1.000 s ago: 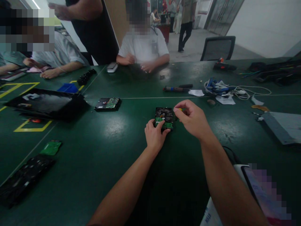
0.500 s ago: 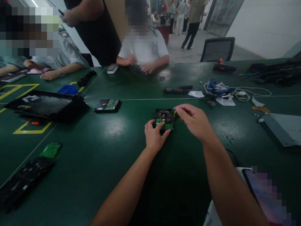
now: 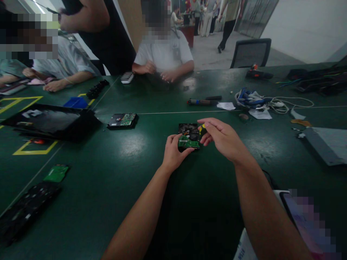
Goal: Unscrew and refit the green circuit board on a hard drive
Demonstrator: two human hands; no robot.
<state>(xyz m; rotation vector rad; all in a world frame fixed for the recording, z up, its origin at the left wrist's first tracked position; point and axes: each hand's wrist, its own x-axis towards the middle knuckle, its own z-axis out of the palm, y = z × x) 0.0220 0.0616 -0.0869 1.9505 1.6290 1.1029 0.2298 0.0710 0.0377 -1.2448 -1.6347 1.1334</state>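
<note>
On the green table lies a hard drive (image 3: pixel 188 144), its green circuit board facing up. My left hand (image 3: pixel 172 153) grips it by the near left side, thumb along the front edge and fingers at the left. Over its right side, my right hand (image 3: pixel 221 139) is closed on a screwdriver (image 3: pixel 202 131) with a yellow and black handle. The screwdriver's shaft points left over the drive; whether its tip touches a screw I cannot tell. A second hard drive (image 3: pixel 122 120) rests farther left, apart from both hands.
A black open case (image 3: pixel 51 121) stands at the left, near a loose green circuit board (image 3: pixel 56 173) and black drive parts (image 3: pixel 28 206). Gloves (image 3: pixel 251 99) and white cable lie back right. A grey metal box (image 3: pixel 325 144) is at the right. People sit across the table.
My right hand has tilted the screwdriver over the drive, its handle now showing more. The left fingers have drawn back from the board to the drive's left edge.
</note>
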